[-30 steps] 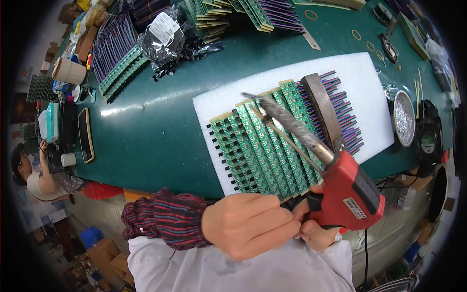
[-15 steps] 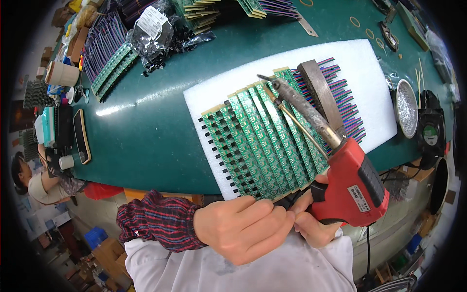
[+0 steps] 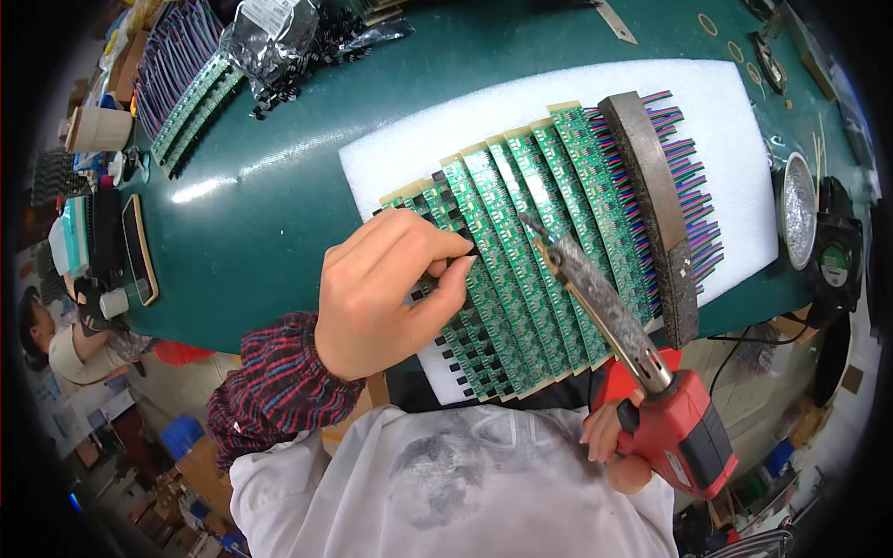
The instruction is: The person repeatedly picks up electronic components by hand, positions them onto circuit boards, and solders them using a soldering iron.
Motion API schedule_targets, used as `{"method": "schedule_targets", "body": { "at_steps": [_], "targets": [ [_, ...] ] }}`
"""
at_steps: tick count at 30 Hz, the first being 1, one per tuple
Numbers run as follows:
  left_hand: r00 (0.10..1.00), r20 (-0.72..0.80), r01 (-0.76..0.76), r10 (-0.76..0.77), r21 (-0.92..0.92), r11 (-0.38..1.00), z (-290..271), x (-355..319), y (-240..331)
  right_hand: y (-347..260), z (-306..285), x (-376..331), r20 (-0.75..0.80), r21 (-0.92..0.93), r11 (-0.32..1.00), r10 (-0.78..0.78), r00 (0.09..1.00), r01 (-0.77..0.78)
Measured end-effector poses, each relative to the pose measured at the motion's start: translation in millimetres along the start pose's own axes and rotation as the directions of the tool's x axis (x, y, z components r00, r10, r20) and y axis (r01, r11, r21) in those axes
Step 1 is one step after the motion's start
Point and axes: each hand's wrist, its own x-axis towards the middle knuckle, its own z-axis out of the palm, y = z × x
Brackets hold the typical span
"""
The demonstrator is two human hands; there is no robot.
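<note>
My left hand (image 3: 386,293) is over the left part of a row of green circuit boards (image 3: 521,260). Its thumb and forefinger are pinched together at the small black components (image 3: 479,349) on the boards; whatever lies between the fingertips is too small to make out. My right hand (image 3: 614,446) grips the handle of a red soldering gun (image 3: 688,437). The gun's metal barrel points up and left, its tip just over the middle boards. A dark metal bar (image 3: 651,186) lies across the coloured wires (image 3: 688,195) at the boards' right end.
Boards and bar rest on a white foam sheet (image 3: 744,139) on a green table (image 3: 270,270). Right of the foam stand a silver bowl (image 3: 798,209) and a black fan (image 3: 835,256). Farther left are a phone (image 3: 139,246), wired boards (image 3: 191,112) and a black parts bag (image 3: 270,46).
My left hand has moved up and left from beside my right hand to the black components. The soldering gun has dropped lower, and its tip has come down toward the middle boards.
</note>
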Motion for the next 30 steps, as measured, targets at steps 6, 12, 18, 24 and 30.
{"method": "schedule_targets", "body": {
  "at_steps": [6,12,18,24,30],
  "targets": [
    [1.000,0.007,0.004,-0.004,-0.017,1.000,0.4,0.9,-2.1,17.9,37.8,-31.1,-0.447,-0.013,0.990,-0.129,0.885,0.137],
    [0.999,0.030,0.040,-0.041,0.017,0.999,-2.1,1.7,0.6,-8.1,37.6,-11.0,-0.464,-0.022,0.975,0.186,0.866,-0.221],
    [0.999,0.034,0.021,-0.021,0.007,1.000,-1.7,3.7,0.1,-16.9,31.6,4.7,-0.351,0.076,0.959,0.281,0.893,-0.272],
    [0.998,0.051,0.039,-0.040,0.021,0.999,-3.1,4.1,1.5,-6.3,22.3,3.7,-0.237,0.112,0.970,0.238,0.942,-0.217],
    [0.999,0.044,0.020,-0.021,0.012,1.000,-3.1,4.4,0.5,-3.2,37.4,3.2,-0.459,0.274,0.956,0.224,0.860,-0.103]
  ]
}}
